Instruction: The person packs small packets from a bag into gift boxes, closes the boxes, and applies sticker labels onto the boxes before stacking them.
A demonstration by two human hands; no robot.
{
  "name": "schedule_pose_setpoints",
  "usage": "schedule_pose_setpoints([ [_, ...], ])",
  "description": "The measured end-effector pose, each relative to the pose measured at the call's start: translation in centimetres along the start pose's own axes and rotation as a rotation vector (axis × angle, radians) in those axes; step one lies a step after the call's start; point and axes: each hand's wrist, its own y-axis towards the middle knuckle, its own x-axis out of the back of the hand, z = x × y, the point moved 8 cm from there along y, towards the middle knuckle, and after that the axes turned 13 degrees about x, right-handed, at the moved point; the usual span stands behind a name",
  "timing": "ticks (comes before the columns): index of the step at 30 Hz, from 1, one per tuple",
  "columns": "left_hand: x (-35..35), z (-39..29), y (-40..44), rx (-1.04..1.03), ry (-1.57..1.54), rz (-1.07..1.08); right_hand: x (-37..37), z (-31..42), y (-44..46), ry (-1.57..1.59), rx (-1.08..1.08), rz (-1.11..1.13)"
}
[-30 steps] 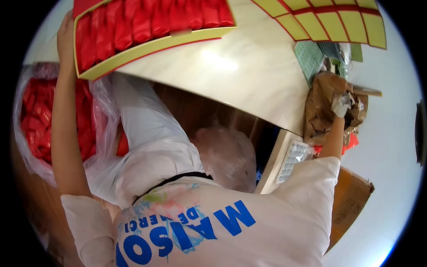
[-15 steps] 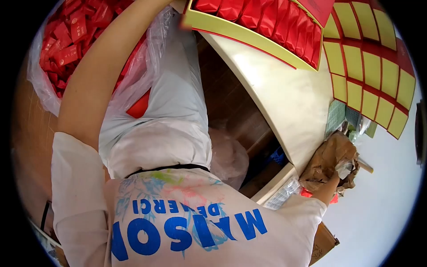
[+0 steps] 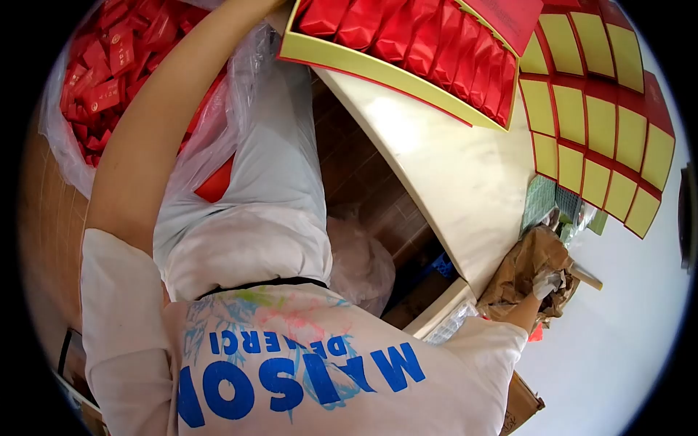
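My left arm reaches up to the top edge, where my left hand (image 3: 279, 16) is at the left end of a yellow-and-red box (image 3: 378, 71). Its fingers are out of sight, so its grip does not show. Upright red packets (image 3: 396, 33) stand in a row inside that box. Far to the right, my right hand (image 3: 545, 285) is at crumpled brown paper (image 3: 527, 265). Something whitish covers or lies in its fingers; which of these I cannot tell.
A clear plastic bag (image 3: 65, 149) full of small red packets (image 3: 102, 94) is at the upper left. The box rests on a pale tabletop (image 3: 443, 174). Yellow, red-edged compartments (image 3: 600, 120) stand at the right. Below the paper is a cardboard box (image 3: 523, 407).
The whole view has shifted slightly, with the box and compartments now lower and further left. My right hand has moved a little against the brown paper. My left hand stays at the box's end.
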Motion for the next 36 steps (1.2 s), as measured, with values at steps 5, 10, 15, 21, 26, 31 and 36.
schedule_pose_setpoints([
  [5, -0.1, -0.1, -0.3, -0.008, -0.041, 0.024, -0.9, 0.0, -0.4, 0.038, -0.025, 0.034],
  [10, 0.0, 1.0, 0.6, 0.004, -0.136, 0.097, -0.8, 0.1, -0.3, 0.067, -0.067, 0.042],
  [15, 0.0, 0.9, 0.4, 0.041, -0.114, 0.070, -1.3, 0.4, -0.5, 0.078, -0.082, 0.050],
  [21, 0.1, 0.6, 0.1, 0.060, -0.102, 0.034, 0.5, 0.7, -1.2, 0.080, -0.096, 0.053],
  [26, -0.3, -0.1, -0.5, 0.079, -0.121, 0.051, 3.1, 0.9, -1.9, 0.096, -0.110, 0.037],
  [31, -0.1, 1.5, -0.2, 0.142, -0.173, 0.095, 12.3, -0.4, -6.9, 0.433, -0.254, -0.353],
  [36, 0.8, 5.0, 1.6, -0.063, 0.112, -0.011, 21.4, -5.7, -13.4, 1.157, -0.546, -1.037],
])
